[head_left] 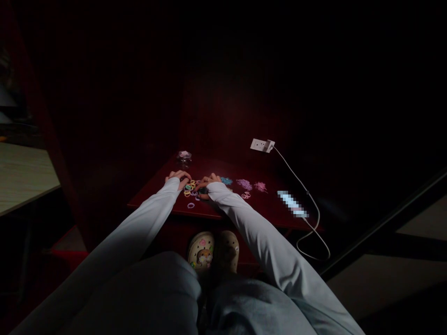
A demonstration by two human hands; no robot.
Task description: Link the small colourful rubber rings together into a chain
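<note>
Small coloured hair ties [191,205] lie loosely on the dark red tabletop, yellow, green and purple ones among them. My left hand [179,177] rests at the left edge of this group, fingers bent and a little apart from the thumb. From the right, my right hand [208,181] reaches over the same group with fingers and thumb spread, covering some of the ties. Nothing shows clearly in either hand. Right of it sit a teal pile [226,181], a purple pile [244,184] and a pink pile [260,186] of small pieces, too small to make out.
A clear jar [184,159] with something pale pink on top stands at the back left. A few pinkish ties [246,195] lie before the purple pile. At right is a blurred-out phone-like device [292,204], its white cable [296,174] running to a wall socket [259,144].
</note>
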